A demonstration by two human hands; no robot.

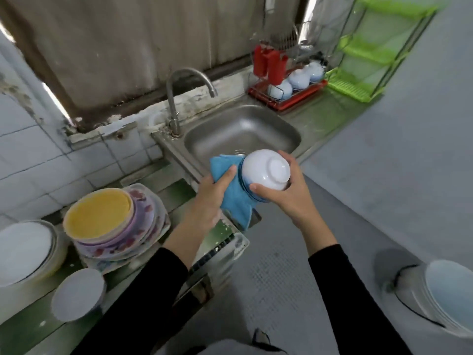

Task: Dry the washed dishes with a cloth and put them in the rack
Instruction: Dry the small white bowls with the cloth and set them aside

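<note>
The right hand grips the bowl, thumb curled on its near side and fingers wrapped over the far side, the palm behind the foot ring. The bowl is white with a blue band near the rim and lies on its side between the two hands. Its mouth-to-foot axis runs roughly level from one hand to the other: the mouth points at the left hand, and the foot is turned toward the right palm and tilted up to the camera. The left hand holds the cloth – blue, bunched – against the bowl's mouth. Its thumb lies along the cloth; the other fingers are hidden behind it. A loose corner of cloth hangs below both hands. Just beyond the hands is the sink, with the tap at its far left corner. Well beyond the right hand, past the sink, stands the red rack with three bowls upside down in it, and a green shelf just to its right. Left of the left hand, on the counter, sits a stack of plates – a yellow one on top.
</note>
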